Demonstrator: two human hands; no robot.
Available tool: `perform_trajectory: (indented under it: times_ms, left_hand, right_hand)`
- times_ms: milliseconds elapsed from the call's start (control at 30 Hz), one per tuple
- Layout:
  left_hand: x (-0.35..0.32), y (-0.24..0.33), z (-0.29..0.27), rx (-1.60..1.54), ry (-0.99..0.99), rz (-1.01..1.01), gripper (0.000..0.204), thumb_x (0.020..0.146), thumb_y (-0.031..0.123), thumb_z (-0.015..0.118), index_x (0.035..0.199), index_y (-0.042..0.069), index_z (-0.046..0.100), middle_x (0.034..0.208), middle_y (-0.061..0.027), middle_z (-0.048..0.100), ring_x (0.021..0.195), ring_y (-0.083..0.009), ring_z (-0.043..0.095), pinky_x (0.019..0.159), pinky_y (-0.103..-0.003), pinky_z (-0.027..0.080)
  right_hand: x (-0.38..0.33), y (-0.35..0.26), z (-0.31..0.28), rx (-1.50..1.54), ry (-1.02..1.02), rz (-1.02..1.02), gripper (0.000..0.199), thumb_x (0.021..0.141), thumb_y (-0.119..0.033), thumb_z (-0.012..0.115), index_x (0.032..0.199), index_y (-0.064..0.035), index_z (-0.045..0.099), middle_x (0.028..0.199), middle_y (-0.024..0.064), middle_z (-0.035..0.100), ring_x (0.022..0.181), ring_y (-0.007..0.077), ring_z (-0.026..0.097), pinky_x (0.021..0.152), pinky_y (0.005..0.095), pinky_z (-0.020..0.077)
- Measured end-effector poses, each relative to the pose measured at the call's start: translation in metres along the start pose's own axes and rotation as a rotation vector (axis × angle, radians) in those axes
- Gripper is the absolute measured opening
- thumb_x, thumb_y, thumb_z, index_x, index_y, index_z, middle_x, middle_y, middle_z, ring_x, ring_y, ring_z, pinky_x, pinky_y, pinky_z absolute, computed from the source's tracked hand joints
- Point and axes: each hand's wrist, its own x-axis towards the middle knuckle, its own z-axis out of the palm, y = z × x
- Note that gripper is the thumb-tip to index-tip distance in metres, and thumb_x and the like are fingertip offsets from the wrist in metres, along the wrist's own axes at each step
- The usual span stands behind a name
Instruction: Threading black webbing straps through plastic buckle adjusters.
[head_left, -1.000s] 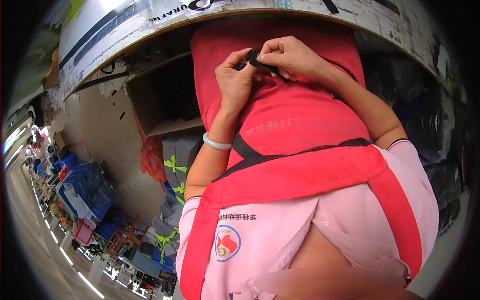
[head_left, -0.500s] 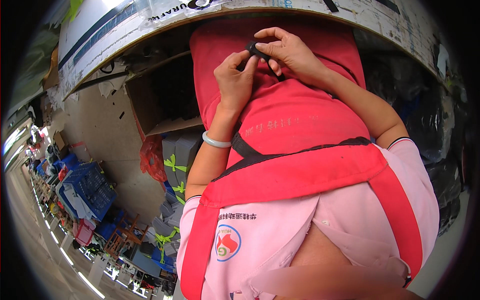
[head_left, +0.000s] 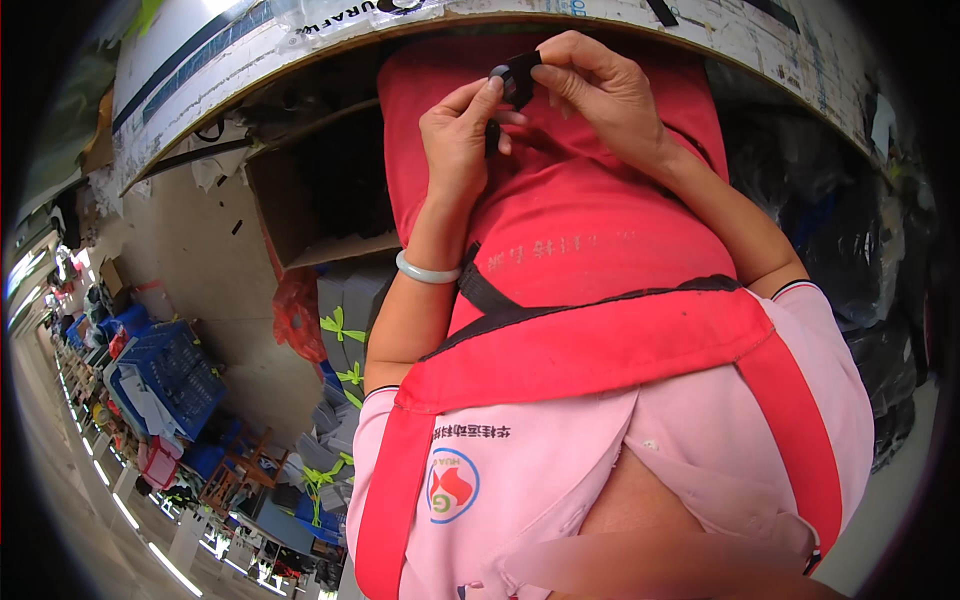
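Left hand (head_left: pixel 460 140): thumb and finger pinching one black strip (head_left: pixel 519 84). Right hand (head_left: pixel 605 95): gripping its other end. Strip held over one red apron (head_left: pixel 610 200), near one table (head_left: pixel 230 70). One bangle (head_left: pixel 427 274), left forearm. One carton (head_left: pixel 272 210), left side.

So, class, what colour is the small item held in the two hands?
The small item is mostly black; the head view shows it.
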Motion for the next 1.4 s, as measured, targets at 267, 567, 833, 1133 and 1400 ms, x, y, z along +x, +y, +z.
perform_trajectory:
  times_ms: [267, 567, 833, 1133, 1400]
  left_hand:
    - [-0.008, -0.003, 0.001, 0.216, 0.04, 0.256, 0.023, 0.09, 0.01, 0.067, 0.109, -0.004, 0.067, 0.083, -0.0091, 0.07, 0.049, -0.0098, 0.055, 0.045, -0.021, 0.041]
    - [-0.013, 0.002, -0.002, 0.265, -0.058, 0.31, 0.014, 0.087, -0.001, 0.067, 0.101, 0.0, 0.07, 0.086, -0.0028, 0.063, 0.055, -0.0077, 0.057, 0.049, -0.018, 0.043]
    - [-0.023, 0.0, 0.002, 0.331, -0.129, 0.461, 0.016, 0.085, -0.008, 0.065, 0.098, -0.001, 0.07, 0.099, -0.0048, 0.056, 0.064, -0.0074, 0.058, 0.049, -0.019, 0.046]
    - [-0.03, 0.012, 0.006, 0.317, -0.226, 0.375, 0.014, 0.086, -0.007, 0.063, 0.099, -0.002, 0.068, 0.1, -0.006, 0.059, 0.06, -0.0069, 0.056, 0.047, -0.018, 0.045]
    - [-0.077, 0.076, -0.065, 0.467, 0.13, 0.291, 0.02, 0.093, 0.0, 0.057, 0.112, -0.002, 0.065, 0.106, -0.0091, 0.065, 0.063, -0.007, 0.058, 0.047, -0.017, 0.041]
  right_hand:
    - [0.002, -0.002, -0.016, -0.186, -0.333, 0.497, 0.022, 0.091, -0.022, 0.065, 0.078, -0.0049, 0.061, 0.067, -0.0066, 0.052, 0.059, 0.0005, 0.042, 0.051, 0.0184, 0.0324]
    - [0.003, 0.015, -0.007, 0.155, -0.061, 0.379, 0.023, 0.093, -0.027, 0.064, 0.09, -0.0038, 0.065, 0.071, -0.0023, 0.058, 0.061, 0.0039, 0.052, 0.054, 0.0193, 0.0428]
    - [0.011, 0.028, -0.024, -0.031, -0.309, 0.31, 0.023, 0.094, -0.025, 0.063, 0.096, -0.002, 0.065, 0.077, -0.0013, 0.059, 0.069, 0.0062, 0.055, 0.063, 0.0205, 0.0457]
    - [0.015, 0.014, -0.018, 0.053, -0.107, 0.186, 0.012, 0.088, -0.011, 0.068, 0.093, -0.0023, 0.061, 0.086, -0.0002, 0.062, 0.082, 0.0069, 0.058, 0.074, 0.0215, 0.0479]
    - [0.016, 0.001, -0.063, -0.47, -0.062, 0.023, 0.015, 0.092, -0.016, 0.064, 0.1, -0.0027, 0.062, 0.09, 0.0007, 0.062, 0.084, 0.0076, 0.057, 0.078, 0.0234, 0.0468]
